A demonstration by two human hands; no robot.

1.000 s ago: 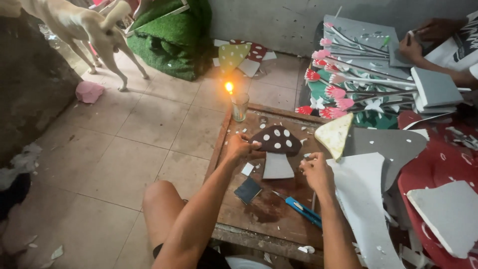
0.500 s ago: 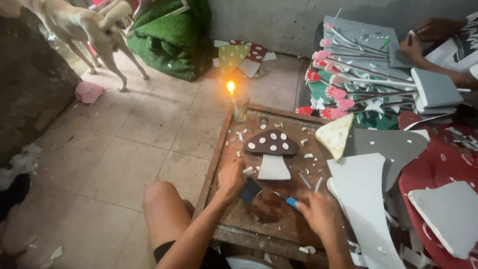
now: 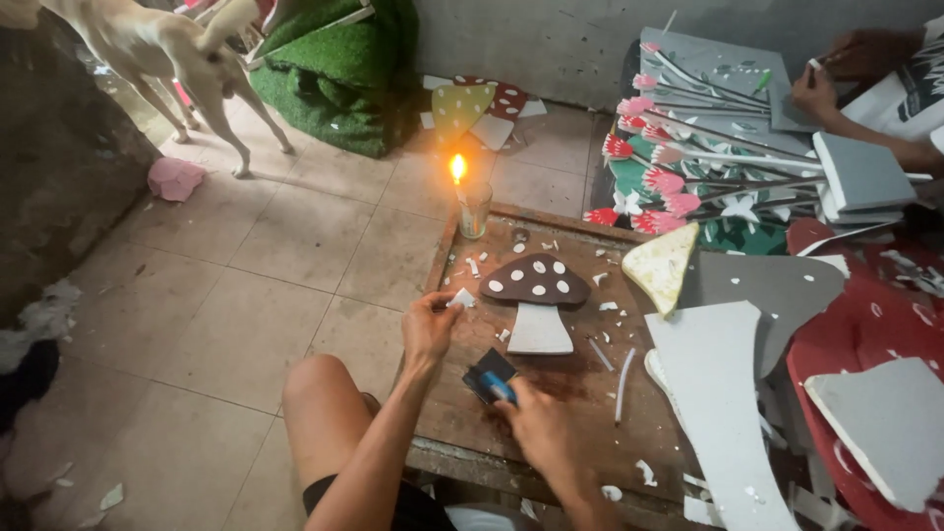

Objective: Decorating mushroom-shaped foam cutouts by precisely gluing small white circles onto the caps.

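Note:
My left hand (image 3: 429,326) pinches a small white foam scrap (image 3: 460,298) at the left edge of a low wooden board (image 3: 565,393). Lower down on the board, my right hand (image 3: 543,426) grips a blue-handled cutter (image 3: 500,385) against a small dark pad (image 3: 486,375). Just beyond both hands lies a foam mushroom (image 3: 536,298) with a brown white-dotted cap and a white stem. White offcuts are scattered around it.
A lit candle in a glass (image 3: 472,202) stands at the board's far left corner. Grey, white and red foam sheets (image 3: 728,393) pile up on the right. Another person's hands (image 3: 836,79) work beside foam flowers (image 3: 669,167). A dog (image 3: 157,49) stands on the tiled floor.
My left hand has come up from the dark pad with a white scrap pinched in it. My right hand has shifted left and brought the cutter onto the pad.

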